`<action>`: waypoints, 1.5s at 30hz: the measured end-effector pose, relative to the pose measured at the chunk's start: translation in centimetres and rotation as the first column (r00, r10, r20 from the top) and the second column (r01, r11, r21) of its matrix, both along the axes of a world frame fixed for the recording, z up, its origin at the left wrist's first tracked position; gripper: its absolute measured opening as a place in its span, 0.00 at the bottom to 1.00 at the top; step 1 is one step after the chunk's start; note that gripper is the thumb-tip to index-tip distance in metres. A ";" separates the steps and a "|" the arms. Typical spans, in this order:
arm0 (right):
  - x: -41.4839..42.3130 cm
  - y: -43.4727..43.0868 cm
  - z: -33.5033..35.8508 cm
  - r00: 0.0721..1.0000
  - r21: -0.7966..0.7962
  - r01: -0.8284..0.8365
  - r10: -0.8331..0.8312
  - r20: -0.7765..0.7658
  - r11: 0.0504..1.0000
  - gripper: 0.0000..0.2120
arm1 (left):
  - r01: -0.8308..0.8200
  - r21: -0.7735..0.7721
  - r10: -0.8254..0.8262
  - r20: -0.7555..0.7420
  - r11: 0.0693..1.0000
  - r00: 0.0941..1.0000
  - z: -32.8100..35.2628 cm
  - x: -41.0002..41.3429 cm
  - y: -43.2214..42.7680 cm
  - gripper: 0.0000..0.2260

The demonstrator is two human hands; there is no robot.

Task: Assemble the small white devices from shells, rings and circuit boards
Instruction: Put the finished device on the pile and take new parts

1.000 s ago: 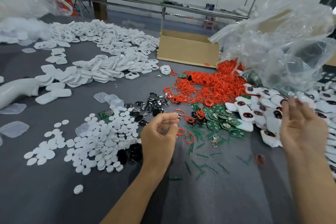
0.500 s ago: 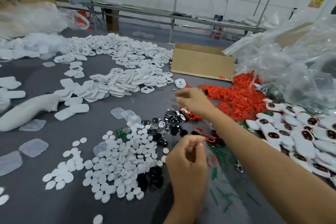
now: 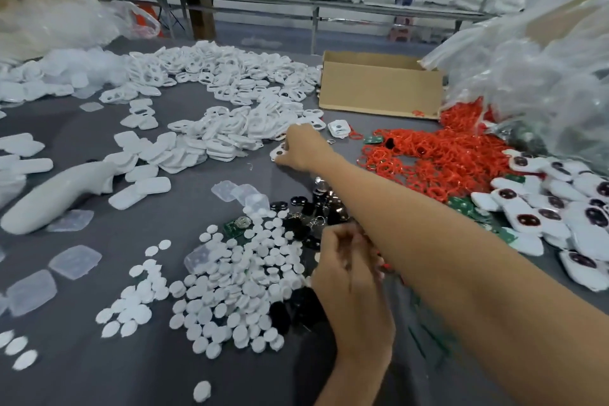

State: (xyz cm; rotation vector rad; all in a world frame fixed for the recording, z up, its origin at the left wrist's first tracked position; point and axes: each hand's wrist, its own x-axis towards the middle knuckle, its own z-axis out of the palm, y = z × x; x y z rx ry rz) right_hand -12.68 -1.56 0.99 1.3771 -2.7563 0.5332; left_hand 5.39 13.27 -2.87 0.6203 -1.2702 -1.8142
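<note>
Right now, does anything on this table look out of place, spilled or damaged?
One green circuit board lies among the white discs, apart from the board pile on the right. A few red rings sit stray by the cardboard box, off the main red heap. Nothing looks damaged.

1 box [image 3: 379,92], 2 hands [image 3: 352,290], shells [image 3: 230,138] 100+, rings [image 3: 445,155] 100+.

The right hand [image 3: 304,148] is stretched across the grey worktop [image 3: 99,356], its fingers set on a white shell [image 3: 276,152] beside the shell pile [image 3: 227,132]. The left hand [image 3: 352,280] is held curled and blurred by the white discs [image 3: 230,277]. Red rings [image 3: 445,155] are heaped at the right.
</note>
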 end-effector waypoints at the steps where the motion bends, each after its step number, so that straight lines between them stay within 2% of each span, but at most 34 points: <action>1: 0.6 1.2 0.6 1.000 -0.029 -0.019 0.019 0.008 0.999 0.21 | 0.026 0.005 -0.026 -0.013 1.000 1.000 0.1 0.0 0.0 0.11; 3: 1.7 4.3 1.8 0.999 -0.134 -0.030 0.034 0.034 0.991 0.18 | 0.112 0.115 -0.101 -0.094 0.987 0.990 0.6 0.0 -0.2 0.08; 6: 3.8 11.0 2.8 0.998 -0.281 -0.024 0.038 0.044 0.960 0.12 | 0.312 0.398 -0.252 -0.196 0.863 0.948 1.1 -0.2 -0.8 0.29; 8: 5.8 15.9 3.2 0.997 -0.306 -0.023 0.044 0.060 0.952 0.11 | 0.384 0.440 -0.308 -0.235 0.812 0.922 1.1 -0.1 -1.3 0.32; 10: 7.8 20.1 2.9 0.993 -0.291 -0.042 0.073 0.095 0.956 0.19 | 0.402 0.339 -0.370 -0.156 0.851 0.916 1.1 -0.1 -1.4 0.27; 13: 9.7 24.6 1.5 0.982 -0.255 -0.069 0.111 0.156 0.965 0.32 | 0.421 0.112 -0.432 0.103 0.900 0.896 1.0 0.2 -0.8 0.13; 16: 10.3 26.9 0.3 0.963 -0.331 -0.084 0.161 0.214 0.940 0.35 | 0.472 0.041 -0.472 0.152 0.881 0.868 0.7 0.4 -0.3 0.07; 18: 10.0 27.5 -0.1 0.967 -0.425 -0.022 0.127 0.221 0.905 0.32 | 0.436 0.043 -0.437 0.154 0.899 0.886 0.8 0.3 -0.3 0.07; 20: 9.2 27.7 -0.3 0.988 -0.477 0.081 -0.007 0.154 0.875 0.25 | 0.376 0.035 -0.376 0.171 0.926 0.911 0.7 0.1 -0.6 0.07; 23: 7.7 27.1 -0.9 0.980 -0.396 0.201 -0.190 0.066 0.896 0.19 | 0.352 0.016 -0.350 0.148 0.936 0.925 0.4 0.0 -0.9 0.05; 28: 6.5 25.3 -2.3 0.983 -0.211 0.173 -0.181 -0.020 0.962 0.11 | 0.375 0.026 -0.376 0.101 0.926 0.921 0.1 0.1 -1.1 0.05; 33: 6.1 24.0 -2.9 0.980 -0.163 0.186 -0.194 -0.035 0.969 0.05 | 0.338 0.056 -0.341 0.048 0.939 0.939 -0.1 0.1 -1.2 0.07; 35: 6.3 24.0 -2.7 0.982 -0.232 0.187 -0.191 0.008 0.955 0.03 | 0.338 0.054 -0.340 0.029 0.940 0.940 -0.1 0.0 -1.3 0.14; 37: 6.6 24.4 -2.2 0.980 -0.353 0.190 -0.155 0.125 0.916 0.02 | 0.359 0.024 -0.359 0.025 0.933 0.933 -0.3 -0.1 -1.3 0.24; 38: 6.9 24.6 -1.9 0.974 -0.400 0.196 -0.132 0.183 0.895 0.02 | 0.372 0.006 -0.372 0.028 0.928 0.928 -0.3 -0.1 -1.3 0.25; 45: 9.0 26.2 -1.3 0.937 -0.551 0.197 0.010 0.349 0.811 0.03 | 0.313 -0.182 -0.296 0.111 0.932 0.949 -0.4 -0.1 -0.4 0.14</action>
